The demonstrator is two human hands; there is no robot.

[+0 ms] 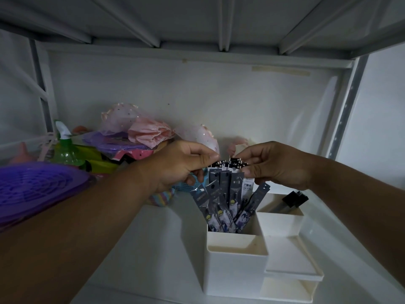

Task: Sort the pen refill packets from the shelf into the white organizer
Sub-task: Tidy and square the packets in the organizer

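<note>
Head view: both hands, left (179,165) and right (276,165), are pinching upright refill packets (228,194) fanning from the white organizer (236,266), purple basket (37,185) lying left, seemingly clear.

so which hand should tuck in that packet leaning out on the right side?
Right, probably. The right hand pinches the packet tops directly above the leaning packet; the left hand grips the bunch's far side and would have to cross over.

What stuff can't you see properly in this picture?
- Head view: the bottoms of the dark plastic pen refill packets are hidden by the wall of the white plastic organizer.
- The packets' small print is too blurred to read.
- The left hand and right hand cover the packets' top corners.
- The round purple plastic grid lid is cut off by the left edge.
</note>
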